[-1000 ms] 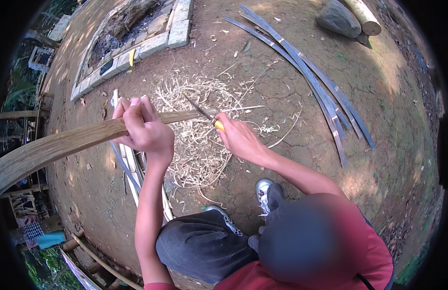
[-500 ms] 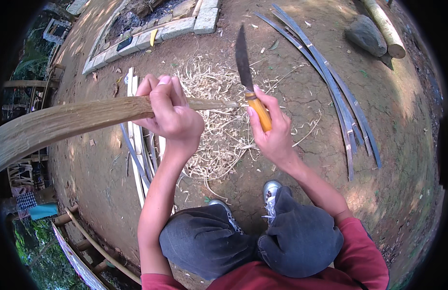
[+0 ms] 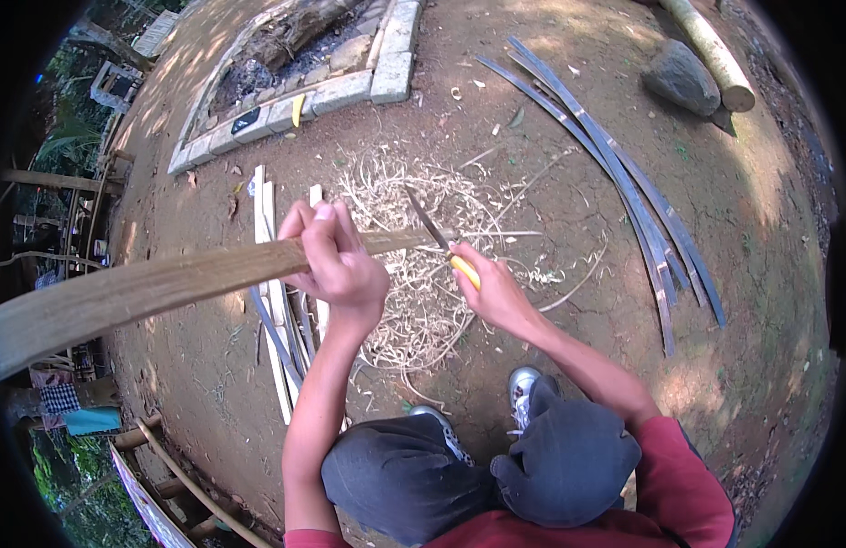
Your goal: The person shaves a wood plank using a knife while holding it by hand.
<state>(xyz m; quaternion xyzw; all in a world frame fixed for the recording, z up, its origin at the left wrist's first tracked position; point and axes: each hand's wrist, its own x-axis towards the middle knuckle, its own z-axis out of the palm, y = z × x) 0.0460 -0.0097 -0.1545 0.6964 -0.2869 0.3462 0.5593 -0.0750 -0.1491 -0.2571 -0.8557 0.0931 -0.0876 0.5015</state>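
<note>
My left hand [image 3: 341,260] is closed around a long bamboo strip [image 3: 158,290], which runs from the left edge of the view and tapers to the right past my fist. My right hand [image 3: 492,288] grips the yellow handle of a knife [image 3: 430,217]. Its dark blade slants up and to the left, crossing the strip's thin end; whether the edge bites into it I cannot tell. Below both hands a heap of pale curled shavings [image 3: 414,320] covers the dirt.
Several dark split strips [image 3: 638,187] lie on the ground at right, near a grey rock [image 3: 682,77] and a log [image 3: 711,55]. Pale slats [image 3: 275,338] lie left of the shavings. A block-edged fire pit [image 3: 341,91] stands far left, with a phone [image 3: 246,120] on its rim.
My right hand has lowered and turned the knife, bringing its blade from upright to slanting across the strip's end. The strip's left part sits lower in view.
</note>
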